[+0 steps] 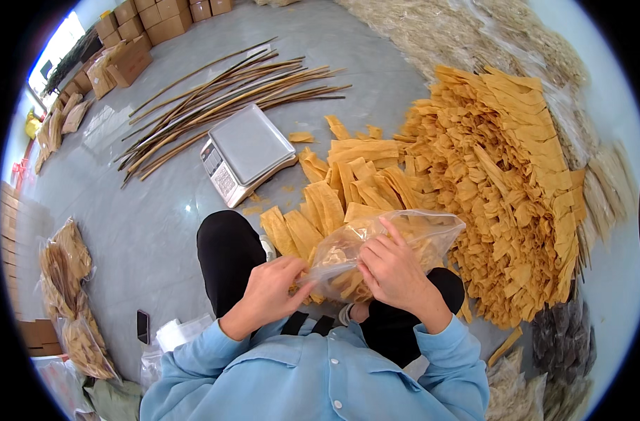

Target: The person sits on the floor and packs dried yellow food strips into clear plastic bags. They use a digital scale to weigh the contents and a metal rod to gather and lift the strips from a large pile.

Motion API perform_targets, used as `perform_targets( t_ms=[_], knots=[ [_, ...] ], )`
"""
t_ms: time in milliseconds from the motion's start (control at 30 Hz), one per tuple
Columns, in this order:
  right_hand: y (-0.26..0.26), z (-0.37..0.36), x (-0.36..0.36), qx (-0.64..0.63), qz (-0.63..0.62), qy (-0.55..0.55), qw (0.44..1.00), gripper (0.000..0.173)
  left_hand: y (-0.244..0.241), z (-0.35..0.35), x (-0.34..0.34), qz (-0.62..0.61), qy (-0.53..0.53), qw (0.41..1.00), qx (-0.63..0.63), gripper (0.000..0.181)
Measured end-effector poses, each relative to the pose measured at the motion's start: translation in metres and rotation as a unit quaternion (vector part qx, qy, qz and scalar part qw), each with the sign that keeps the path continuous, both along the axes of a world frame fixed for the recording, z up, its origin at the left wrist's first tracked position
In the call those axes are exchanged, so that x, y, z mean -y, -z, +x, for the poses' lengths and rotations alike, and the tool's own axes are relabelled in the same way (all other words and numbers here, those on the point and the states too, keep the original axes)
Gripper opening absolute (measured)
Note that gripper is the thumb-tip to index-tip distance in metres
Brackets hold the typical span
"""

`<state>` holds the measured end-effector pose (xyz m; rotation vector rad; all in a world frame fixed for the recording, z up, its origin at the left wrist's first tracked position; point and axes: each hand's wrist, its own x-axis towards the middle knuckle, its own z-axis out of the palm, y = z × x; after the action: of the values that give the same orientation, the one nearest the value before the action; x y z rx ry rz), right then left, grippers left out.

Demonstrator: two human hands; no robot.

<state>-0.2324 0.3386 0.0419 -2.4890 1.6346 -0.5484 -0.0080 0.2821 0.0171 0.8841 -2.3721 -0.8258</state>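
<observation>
A clear zip-lock plastic bag (430,226) lies before me between my knees. My left hand (272,289) pinches its left corner between thumb and fingers. My right hand (391,268) grips the bag near the middle of its upper edge, with the index finger stretched out. Yellow-brown dried strips show at and through the bag; whether they are inside or beneath it I cannot fully tell. Just beyond lie loose flat yellow strips (320,208), which run into a large heap of the same strips (488,200) on the right.
A digital scale (251,144) with a bare metal plate stands on the floor ahead. Behind it lie long thin sticks (193,116). Filled plastic bags (75,294) and a phone (143,326) lie at the left, cardboard boxes (167,21) stand far back, and pale bagged material (483,42) lies at the upper right.
</observation>
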Motion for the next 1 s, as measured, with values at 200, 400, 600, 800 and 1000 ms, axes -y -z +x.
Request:
perform_targets(
  t_ms=[200, 400, 600, 800, 1000],
  knots=[
    [-0.007, 0.009, -0.001, 0.068, 0.023, 0.003, 0.997, 0.01, 0.006, -0.011, -0.005, -0.02, 0.016, 0.998, -0.056, 0.003],
    [-0.002, 0.029, 0.008, 0.111, 0.014, -0.073, 0.991, 0.011, 0.001, -0.011, -0.006, -0.079, 0.049, 0.996, 0.001, 0.01],
    [0.001, 0.03, 0.014, 0.107, 0.003, -0.089, 0.99, 0.008, 0.004, -0.006, -0.006, -0.075, 0.024, 0.996, -0.035, 0.015],
    [-0.003, 0.031, 0.014, 0.116, -0.008, -0.098, 0.988, 0.008, 0.006, -0.006, -0.005, -0.07, 0.046, 0.996, -0.008, 0.008],
    [-0.002, 0.008, 0.005, 0.083, 0.011, -0.066, 0.994, 0.006, 0.008, 0.0, -0.005, -0.039, 0.036, 0.996, -0.07, 0.005]
  ],
)
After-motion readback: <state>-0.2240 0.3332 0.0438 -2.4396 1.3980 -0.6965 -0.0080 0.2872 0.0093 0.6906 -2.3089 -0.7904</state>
